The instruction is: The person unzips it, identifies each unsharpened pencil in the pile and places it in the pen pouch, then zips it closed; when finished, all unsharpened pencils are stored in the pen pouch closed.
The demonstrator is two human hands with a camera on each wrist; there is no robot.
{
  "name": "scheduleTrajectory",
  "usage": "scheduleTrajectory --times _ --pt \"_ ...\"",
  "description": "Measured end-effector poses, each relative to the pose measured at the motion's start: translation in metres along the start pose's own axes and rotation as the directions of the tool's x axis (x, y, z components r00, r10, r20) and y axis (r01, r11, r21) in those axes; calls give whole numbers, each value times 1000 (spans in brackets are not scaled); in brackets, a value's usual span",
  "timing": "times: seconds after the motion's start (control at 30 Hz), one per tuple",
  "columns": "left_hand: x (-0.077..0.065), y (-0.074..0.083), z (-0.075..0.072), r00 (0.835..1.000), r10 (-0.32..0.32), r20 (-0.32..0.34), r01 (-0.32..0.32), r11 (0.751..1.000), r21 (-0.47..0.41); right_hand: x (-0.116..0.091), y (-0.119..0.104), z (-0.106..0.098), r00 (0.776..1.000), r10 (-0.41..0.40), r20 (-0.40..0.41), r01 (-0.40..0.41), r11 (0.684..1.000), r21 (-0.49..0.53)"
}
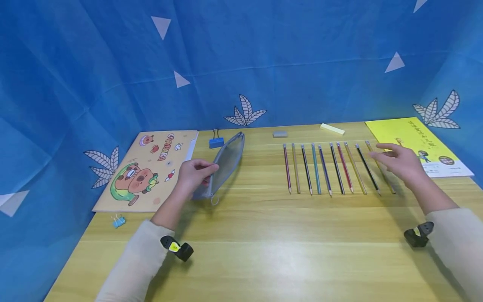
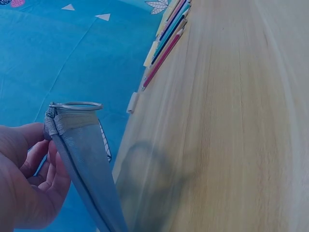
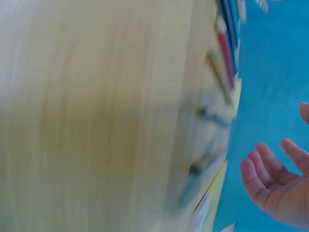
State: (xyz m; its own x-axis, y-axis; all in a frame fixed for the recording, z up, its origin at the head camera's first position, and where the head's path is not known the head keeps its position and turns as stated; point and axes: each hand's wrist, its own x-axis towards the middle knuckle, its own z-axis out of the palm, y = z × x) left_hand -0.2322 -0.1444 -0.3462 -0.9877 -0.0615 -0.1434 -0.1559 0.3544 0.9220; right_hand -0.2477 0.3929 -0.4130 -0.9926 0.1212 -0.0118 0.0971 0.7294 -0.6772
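Observation:
My left hand pinches one edge of a grey mesh zipper pouch, which stands tilted above the table. In the left wrist view, the thumb and fingers of that left hand grip the pouch's zipper end, where a wire-like loop sticks out. Several pencils lie side by side in a row, among them a red one and a teal one. Over the rightmost pencil hovers my right hand, fingers apart and nothing held. The right wrist view shows its fingers loosely bent.
A capybara folder lies at the left, with a light-blue binder clip by its front edge. Along the back are a blue binder clip, a grey eraser and a pale stick. A yellow booklet lies at right.

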Motion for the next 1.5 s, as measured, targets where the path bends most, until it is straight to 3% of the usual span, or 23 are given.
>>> scheduleTrajectory --times 0.07,0.13,0.43,0.53,0.7,1.03,1.2,1.5 --pt "0 1 1 1000 -4 -2 4 1000 -11 6 21 -3 999 34 -12 -34 999 -4" --pt "1 1 1 1000 -3 0 3 1000 -19 4 26 -7 998 62 -15 -62 998 0" --pt "0 0 1 1000 0 3 0 1000 -20 -27 -23 -15 995 95 7 -95 995 -13" --pt "0 0 1 1000 0 1 0 1000 -19 -28 -26 -12 997 71 2 -71 997 -31" --pt "-1 0 2 1000 8 9 -8 999 -31 -24 -24 -7 1000 18 -23 -21 987 -158" --pt "0 -2 4 1000 16 20 -15 999 -38 -22 -24 -5 1000 3 -13 -6 966 -258" --pt "0 -3 5 1000 8 17 -7 999 -32 -22 -24 -6 1000 30 -1 -29 976 -214" --pt "0 -1 8 1000 -14 11 14 997 -70 -23 -30 -11 991 133 -7 -133 991 -1"
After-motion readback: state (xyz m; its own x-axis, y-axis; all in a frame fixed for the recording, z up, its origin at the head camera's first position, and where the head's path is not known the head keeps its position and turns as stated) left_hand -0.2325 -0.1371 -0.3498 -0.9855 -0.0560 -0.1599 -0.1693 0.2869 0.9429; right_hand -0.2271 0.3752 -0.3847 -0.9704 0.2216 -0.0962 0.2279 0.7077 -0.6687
